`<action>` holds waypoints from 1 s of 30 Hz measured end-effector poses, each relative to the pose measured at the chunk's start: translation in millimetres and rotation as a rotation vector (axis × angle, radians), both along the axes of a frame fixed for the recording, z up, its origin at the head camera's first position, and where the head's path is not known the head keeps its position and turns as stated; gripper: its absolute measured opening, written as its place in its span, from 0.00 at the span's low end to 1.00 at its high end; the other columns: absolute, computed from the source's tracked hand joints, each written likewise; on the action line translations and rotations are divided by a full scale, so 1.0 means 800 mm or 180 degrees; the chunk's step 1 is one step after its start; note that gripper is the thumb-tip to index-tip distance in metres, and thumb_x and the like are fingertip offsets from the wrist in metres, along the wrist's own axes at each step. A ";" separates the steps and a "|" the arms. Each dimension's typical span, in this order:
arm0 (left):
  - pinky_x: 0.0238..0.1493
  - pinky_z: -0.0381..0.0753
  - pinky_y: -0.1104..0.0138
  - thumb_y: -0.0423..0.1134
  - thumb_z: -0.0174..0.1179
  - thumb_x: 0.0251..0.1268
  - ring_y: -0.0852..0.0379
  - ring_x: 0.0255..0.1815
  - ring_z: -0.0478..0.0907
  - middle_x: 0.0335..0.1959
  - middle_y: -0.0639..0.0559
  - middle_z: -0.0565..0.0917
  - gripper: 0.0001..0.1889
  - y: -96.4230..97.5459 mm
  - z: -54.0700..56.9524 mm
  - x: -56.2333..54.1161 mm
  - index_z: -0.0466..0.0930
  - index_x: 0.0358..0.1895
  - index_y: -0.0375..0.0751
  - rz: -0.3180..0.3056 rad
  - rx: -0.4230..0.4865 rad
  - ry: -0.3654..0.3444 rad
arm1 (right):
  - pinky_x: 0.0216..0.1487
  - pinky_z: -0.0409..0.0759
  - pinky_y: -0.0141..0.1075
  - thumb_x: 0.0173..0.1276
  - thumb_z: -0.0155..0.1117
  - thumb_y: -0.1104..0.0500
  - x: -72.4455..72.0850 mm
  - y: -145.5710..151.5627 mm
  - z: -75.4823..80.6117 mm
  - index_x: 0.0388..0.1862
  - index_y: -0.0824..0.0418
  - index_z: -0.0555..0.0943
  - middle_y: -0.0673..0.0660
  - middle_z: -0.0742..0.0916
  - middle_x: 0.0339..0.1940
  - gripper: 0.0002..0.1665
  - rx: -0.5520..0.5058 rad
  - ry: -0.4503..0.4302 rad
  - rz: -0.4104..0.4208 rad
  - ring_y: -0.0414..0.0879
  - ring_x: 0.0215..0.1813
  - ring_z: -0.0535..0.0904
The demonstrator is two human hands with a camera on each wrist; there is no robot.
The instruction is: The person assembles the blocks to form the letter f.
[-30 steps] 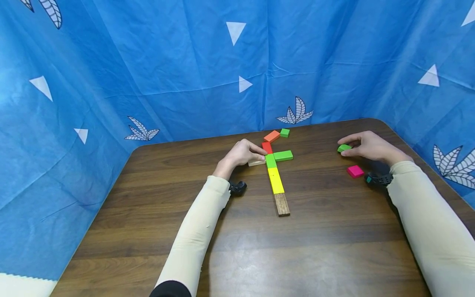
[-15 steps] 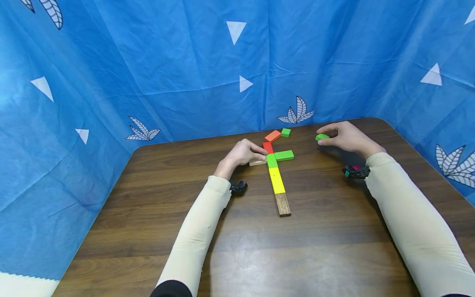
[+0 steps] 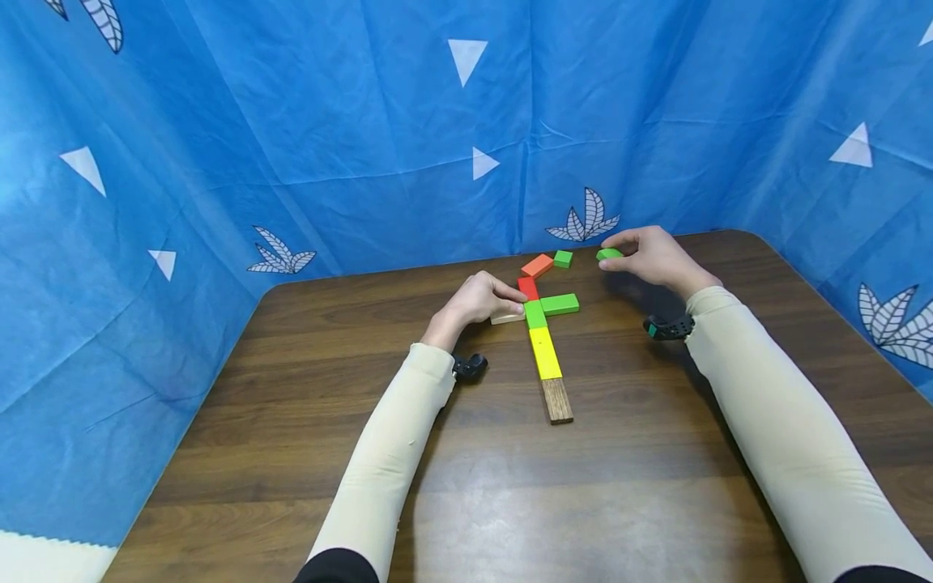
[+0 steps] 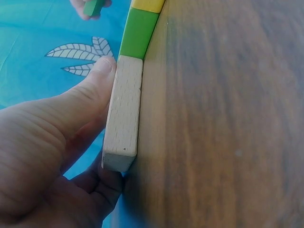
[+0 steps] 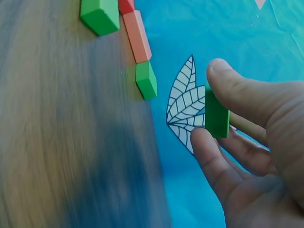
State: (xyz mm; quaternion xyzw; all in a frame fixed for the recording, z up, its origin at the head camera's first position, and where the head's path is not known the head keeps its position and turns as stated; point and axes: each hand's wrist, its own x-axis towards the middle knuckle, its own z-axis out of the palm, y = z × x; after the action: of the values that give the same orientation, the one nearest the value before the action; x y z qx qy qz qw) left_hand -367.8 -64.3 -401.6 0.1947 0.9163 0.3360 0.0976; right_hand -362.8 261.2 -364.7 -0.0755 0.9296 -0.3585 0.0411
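My left hand (image 3: 477, 300) is at the pale wooden block (image 4: 124, 107), gripping it with the thumb along its upper edge and curled fingers behind; part of their contact is hidden. That block's far end meets a green block (image 3: 535, 314) in the row. Over the table's back right, my right hand (image 3: 652, 257) pinches a small green block (image 5: 217, 113) between thumb and fingers. Left of it lie another small green block (image 3: 563, 259), an orange block (image 3: 538, 265) and a red block (image 3: 528, 287). A longer green block (image 3: 560, 304) juts right from the row.
Toward the front, the row continues with a yellow section (image 3: 545, 354) and a dark-grained wooden block (image 3: 557, 402). A blue curtain (image 3: 364, 121) hangs just behind the brown table (image 3: 291, 405).
My right hand has carried the small green block left and toward the table's back edge. The pink block is now hidden behind the right arm. My left hand stays in place.
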 end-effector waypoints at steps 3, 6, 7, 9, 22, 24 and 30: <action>0.60 0.80 0.63 0.48 0.77 0.57 0.56 0.61 0.80 0.53 0.55 0.90 0.13 -0.001 -0.001 0.000 0.93 0.47 0.61 -0.0006 -0.0007 -0.0008 | 0.66 0.76 0.62 0.70 0.72 0.45 -0.005 -0.006 -0.002 0.71 0.62 0.77 0.67 0.76 0.73 0.36 -0.0047 -0.0002 -0.0031 0.64 0.69 0.73; 0.60 0.80 0.64 0.48 0.77 0.57 0.57 0.61 0.80 0.53 0.56 0.90 0.13 -0.001 -0.001 -0.001 0.93 0.47 0.62 0.0007 -0.0027 -0.0021 | 0.66 0.76 0.61 0.70 0.72 0.47 -0.009 -0.011 -0.005 0.71 0.63 0.77 0.67 0.76 0.73 0.36 -0.0066 -0.0010 -0.0019 0.64 0.68 0.73; 0.60 0.80 0.64 0.49 0.77 0.57 0.57 0.60 0.80 0.53 0.56 0.90 0.13 -0.001 -0.002 -0.001 0.93 0.47 0.62 0.0010 -0.0035 -0.0011 | 0.67 0.76 0.61 0.70 0.72 0.48 -0.011 -0.013 -0.006 0.71 0.63 0.76 0.67 0.76 0.72 0.36 -0.0082 -0.0018 -0.0009 0.64 0.68 0.73; 0.60 0.80 0.64 0.49 0.77 0.58 0.57 0.61 0.80 0.53 0.56 0.90 0.13 -0.001 -0.001 -0.001 0.93 0.47 0.62 0.0006 -0.0045 0.0010 | 0.66 0.76 0.60 0.71 0.72 0.51 -0.013 -0.017 -0.008 0.71 0.64 0.76 0.67 0.77 0.72 0.34 -0.0123 -0.0025 -0.0008 0.63 0.67 0.74; 0.58 0.80 0.65 0.49 0.77 0.59 0.57 0.61 0.80 0.52 0.55 0.91 0.13 -0.002 -0.001 0.000 0.93 0.48 0.60 -0.0018 -0.0047 0.0082 | 0.65 0.78 0.58 0.71 0.71 0.58 -0.027 -0.042 -0.025 0.72 0.64 0.75 0.66 0.77 0.71 0.33 -0.0323 0.0027 -0.0255 0.62 0.68 0.74; 0.59 0.80 0.65 0.49 0.76 0.59 0.57 0.61 0.80 0.52 0.55 0.91 0.13 -0.002 -0.001 0.000 0.93 0.48 0.59 -0.0024 -0.0046 0.0086 | 0.63 0.79 0.57 0.70 0.72 0.58 -0.030 -0.044 -0.028 0.70 0.63 0.77 0.66 0.78 0.70 0.31 -0.0305 0.0010 -0.0295 0.62 0.66 0.74; 0.58 0.80 0.65 0.49 0.77 0.58 0.58 0.60 0.81 0.51 0.55 0.91 0.13 -0.001 -0.002 -0.001 0.93 0.47 0.59 -0.0041 -0.0047 0.0110 | 0.65 0.78 0.57 0.70 0.72 0.56 -0.037 -0.048 -0.035 0.70 0.64 0.77 0.68 0.77 0.70 0.32 -0.0247 -0.0052 -0.0347 0.62 0.66 0.73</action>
State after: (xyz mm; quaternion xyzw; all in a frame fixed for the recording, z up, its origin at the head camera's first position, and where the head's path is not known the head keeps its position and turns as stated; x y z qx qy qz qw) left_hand -368.5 -64.9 -402.9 0.2057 0.9191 0.3252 0.0853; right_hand -392.7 222.4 -392.7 -0.0234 0.9173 -0.3966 0.0262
